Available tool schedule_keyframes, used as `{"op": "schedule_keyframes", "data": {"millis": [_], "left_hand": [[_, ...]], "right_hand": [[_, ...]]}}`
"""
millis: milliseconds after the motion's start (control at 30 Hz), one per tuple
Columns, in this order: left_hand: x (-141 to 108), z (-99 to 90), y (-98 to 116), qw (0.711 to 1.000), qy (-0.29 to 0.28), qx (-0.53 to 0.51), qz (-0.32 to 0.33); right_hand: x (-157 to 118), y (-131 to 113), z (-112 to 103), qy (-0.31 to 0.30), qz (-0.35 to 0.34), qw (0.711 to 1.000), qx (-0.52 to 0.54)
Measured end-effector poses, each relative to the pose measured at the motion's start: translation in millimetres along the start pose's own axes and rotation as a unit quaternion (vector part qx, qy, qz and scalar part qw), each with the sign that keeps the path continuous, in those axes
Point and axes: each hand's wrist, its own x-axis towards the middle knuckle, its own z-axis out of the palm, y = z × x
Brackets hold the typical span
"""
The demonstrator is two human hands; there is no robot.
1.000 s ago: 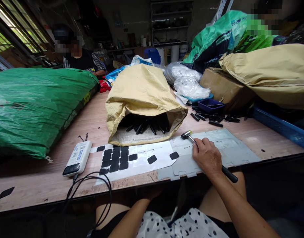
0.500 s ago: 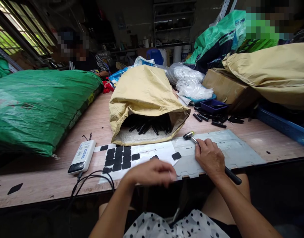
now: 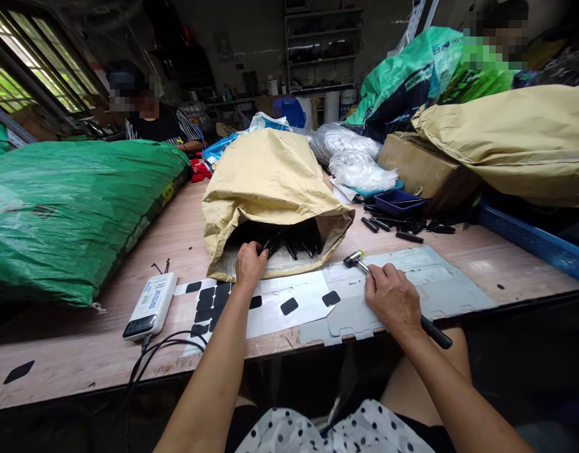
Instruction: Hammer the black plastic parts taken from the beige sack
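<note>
Black pieces (image 3: 292, 245): far-right of my curled left hand (image 3: 250, 264), ends pointing near; hold unclear. Hammer (image 3: 353, 258): in my closed right hand (image 3: 394, 299).

The small hammer (image 3: 352, 258) has a short head with one dark end and one yellowish end, a bright metal shaft and a black grip; clasped partway along, it slants over the grey sheet (image 3: 440, 274), head away, grip jutting past the near table edge (image 3: 280, 349). The tan paper sack (image 3: 270, 182) lies creased on its side, its mouth gaping toward that edge and showing a whitish lining. Inside, glossy black pen-shaped pieces (image 3: 306, 240) sit heaped, tapered tips pointing outward, their far ends lost in shadow.
</note>
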Motion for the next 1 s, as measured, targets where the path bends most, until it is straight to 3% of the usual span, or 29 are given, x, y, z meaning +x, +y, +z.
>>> {"op": "schedule_keyframes", "data": {"millis": [167,267,367,467,567,767,1000], "left_hand": [[-6.0,-10.3,-5.4,1.000,-0.024,0.005,-0.012],[-18.9,-21.0,-4.6,0.999,0.015,-0.039,-0.011],[-44.4,-26.2,11.8,0.989,0.032,-0.130,0.061],[-73.6,-18.0,40.9,0.961,-0.056,-0.201,0.184],[-92.4,1.0,65.1,0.942,-0.121,-0.194,0.244],[-96.7,29.8,71.0,0.939,-0.119,-0.207,0.248],[-91.7,32.6,67.5,0.937,-0.145,-0.234,0.214]], "right_hand": [[0.0,0.1,1.3,0.005,0.006,1.000,-0.001],[0.3,-0.4,0.7,0.001,0.008,1.000,0.001],[0.2,-0.6,0.1,-0.005,0.011,1.000,0.001],[0.0,-0.3,0.0,-0.008,0.014,1.000,0.001],[-0.3,-0.3,-0.4,-0.009,0.014,1.000,0.001],[-0.1,-0.4,-1.4,-0.020,0.012,1.000,0.001],[2.8,5.2,-5.7,-0.026,0.024,0.997,0.068]]}}
